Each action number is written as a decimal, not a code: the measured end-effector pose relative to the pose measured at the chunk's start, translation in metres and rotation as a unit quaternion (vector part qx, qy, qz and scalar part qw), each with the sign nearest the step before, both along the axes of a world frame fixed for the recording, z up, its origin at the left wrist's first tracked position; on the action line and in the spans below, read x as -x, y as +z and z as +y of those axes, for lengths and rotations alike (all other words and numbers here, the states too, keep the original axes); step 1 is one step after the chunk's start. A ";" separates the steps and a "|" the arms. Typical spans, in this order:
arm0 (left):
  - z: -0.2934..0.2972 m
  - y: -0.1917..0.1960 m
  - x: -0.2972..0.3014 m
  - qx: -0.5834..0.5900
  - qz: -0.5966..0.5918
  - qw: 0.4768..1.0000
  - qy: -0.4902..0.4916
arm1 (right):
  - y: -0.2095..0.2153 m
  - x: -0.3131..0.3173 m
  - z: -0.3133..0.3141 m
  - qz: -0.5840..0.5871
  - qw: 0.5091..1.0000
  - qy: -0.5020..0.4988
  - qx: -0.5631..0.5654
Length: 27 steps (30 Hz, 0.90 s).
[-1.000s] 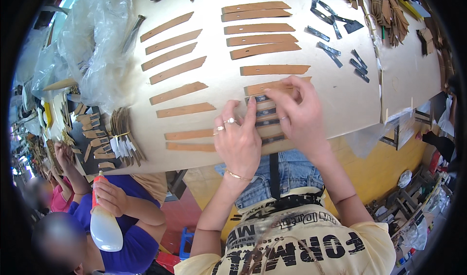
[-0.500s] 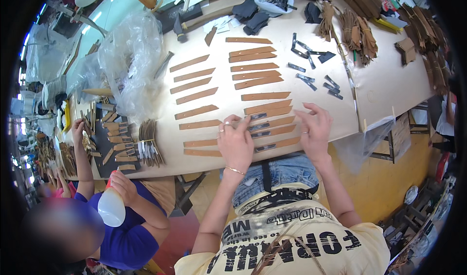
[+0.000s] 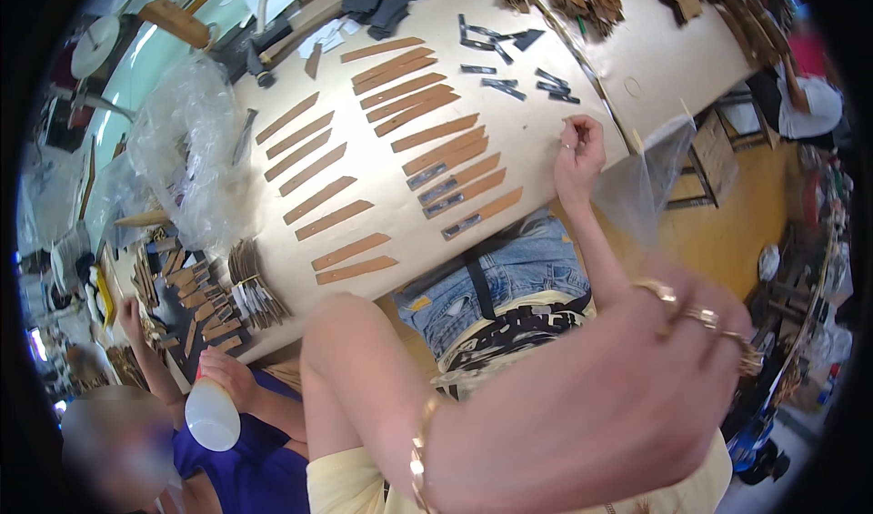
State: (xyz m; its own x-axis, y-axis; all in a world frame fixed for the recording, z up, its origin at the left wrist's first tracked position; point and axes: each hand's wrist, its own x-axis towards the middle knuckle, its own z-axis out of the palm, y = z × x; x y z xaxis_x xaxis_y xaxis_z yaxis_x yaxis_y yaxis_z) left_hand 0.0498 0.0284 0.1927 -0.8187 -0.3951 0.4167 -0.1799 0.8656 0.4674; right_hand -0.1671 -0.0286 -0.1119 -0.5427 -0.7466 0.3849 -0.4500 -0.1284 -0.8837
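Note:
My left hand [image 3: 600, 396], with rings and a gold bracelet, is raised large and blurred in front of the body at the lower right, away from the table. Its fingertips are hidden. Over the table's near edge at right, my right hand [image 3: 580, 155] has its fingers curled in a pinch; whatever they hold is too small to make out. To its left lie brown leather-like strips [image 3: 439, 133] in two columns, each with one slanted end. Several strips at the near end of the right column carry short dark pieces [image 3: 461, 226] on their left ends.
More dark pieces [image 3: 477, 69] lie loose farther back. Crumpled clear plastic [image 3: 182, 150] and a hammer [image 3: 258, 63] are at left. Another person holds a white bottle [image 3: 213, 414] at lower left, beside bundled strips [image 3: 259, 287]. A plastic bag [image 3: 650, 173] hangs off the table's edge.
My left hand has left the strips and come up close, over to the right. My right hand has moved away from the strips and its fingers have curled in. The view has turned.

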 end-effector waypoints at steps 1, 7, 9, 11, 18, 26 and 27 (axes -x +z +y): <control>0.004 0.005 0.002 0.059 -0.010 0.998 0.022 | 0.002 0.001 0.001 0.038 0.999 -0.018 -0.009; 0.045 0.010 0.012 0.208 -0.034 0.973 0.094 | 0.001 -0.002 -0.009 0.160 0.981 -0.109 -0.033; 0.053 0.013 0.003 0.258 -0.059 0.957 0.116 | 0.001 0.002 -0.017 0.162 0.977 -0.110 -0.079; 0.057 0.015 -0.007 0.282 -0.070 0.950 0.112 | 0.007 0.014 -0.026 0.196 0.968 -0.099 -0.117; 0.060 0.018 -0.006 0.336 -0.133 0.923 0.131 | 0.029 0.057 -0.038 0.250 0.945 0.030 -0.211; 0.070 0.028 0.027 0.339 -0.226 0.898 0.167 | 0.019 0.066 -0.032 0.248 0.953 0.072 -0.159; 0.072 0.032 0.030 0.305 -0.234 0.908 0.168 | 0.018 0.065 -0.034 0.251 0.952 0.078 -0.159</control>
